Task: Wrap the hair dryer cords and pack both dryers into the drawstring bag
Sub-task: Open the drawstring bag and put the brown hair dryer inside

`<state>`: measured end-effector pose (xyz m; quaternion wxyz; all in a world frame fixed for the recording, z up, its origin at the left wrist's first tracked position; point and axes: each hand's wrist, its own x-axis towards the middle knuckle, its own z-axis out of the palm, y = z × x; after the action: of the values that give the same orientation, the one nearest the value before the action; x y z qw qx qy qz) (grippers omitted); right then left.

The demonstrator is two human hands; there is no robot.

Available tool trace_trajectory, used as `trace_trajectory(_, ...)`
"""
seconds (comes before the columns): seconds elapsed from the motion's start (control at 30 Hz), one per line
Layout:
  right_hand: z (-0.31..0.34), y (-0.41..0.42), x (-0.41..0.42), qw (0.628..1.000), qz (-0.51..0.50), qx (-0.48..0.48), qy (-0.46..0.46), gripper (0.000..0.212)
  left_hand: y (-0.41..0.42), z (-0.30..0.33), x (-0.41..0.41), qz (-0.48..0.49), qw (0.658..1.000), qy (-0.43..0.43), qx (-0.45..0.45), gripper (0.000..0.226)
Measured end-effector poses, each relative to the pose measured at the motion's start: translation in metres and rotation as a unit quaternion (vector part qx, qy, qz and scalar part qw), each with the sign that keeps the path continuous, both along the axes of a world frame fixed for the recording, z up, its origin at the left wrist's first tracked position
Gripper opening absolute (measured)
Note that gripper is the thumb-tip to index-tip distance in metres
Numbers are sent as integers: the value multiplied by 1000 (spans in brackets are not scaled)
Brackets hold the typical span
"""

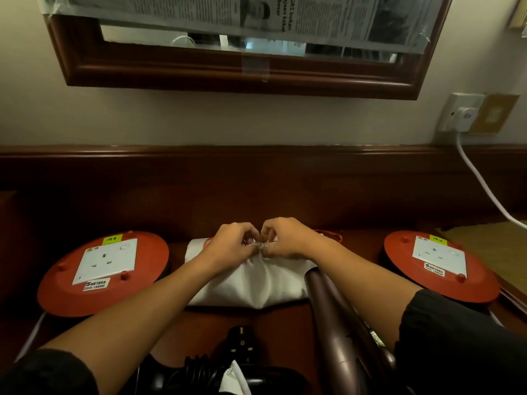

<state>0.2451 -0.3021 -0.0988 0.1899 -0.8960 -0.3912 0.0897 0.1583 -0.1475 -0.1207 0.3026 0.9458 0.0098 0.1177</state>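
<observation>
**Bag mouth pinched, dryers not in yet**

Both hands were at the far edge of the white drawstring bag point(251, 280), mid-desk. Left hand point(231, 246) and right hand point(285, 238) were fingertip-to-fingertip, each pinching fabric at the mouth. Brown dryer point(333, 323) lay near-right, long axis near-to-far, nose touching the bag, under the right forearm, so right hand's nearer imo. Black dryer point(199, 372) w/ coiled cord sat near-centre.
</observation>
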Motion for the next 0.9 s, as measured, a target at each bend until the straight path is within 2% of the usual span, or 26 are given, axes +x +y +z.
trace_trajectory(0.1, 12, -3, 0, 998, -8, 59, 12, 17, 4, 8, -6, 2, 998, -34, -57, 2)
trace_trajectory(0.17, 16, -4, -2, 995, -16, 100, 19, 17, 6, 14, -8, 7, 995, -38, -90, 7)
trace_trajectory(0.27, 17, -2, -7, 988, -19, 151, 23, 18, 9, 21, -9, 10, 994, -20, -106, 9)
trace_trajectory(0.37, 18, -4, -8, 987, -20, 159, 24, 16, 12, 23, -10, -9, 994, 12, -107, 15)
trace_trajectory(0.43, 15, -7, -8, 989, -7, 144, 28, 16, 14, 27, -12, -29, 996, 24, -81, 14)
trace_trajectory(0.57, 15, -11, -11, 995, 23, 97, 18, 13, 16, 37, -14, -46, 998, 11, 39, 10)
trace_trajectory(0.67, 22, -11, -16, 995, 65, 72, 13, 8, 14, 40, -17, -63, 996, 3, 69, 10)
trace_trajectory(0.83, 29, -22, -15, 994, 87, 61, 13, 39, 25, 43, -26, -60, 993, -8, 100, 15)
trace_trajectory(0.9, 32, -27, -17, 992, 95, 79, 17, 41, 25, 46, -30, -71, 994, -18, 83, 21)
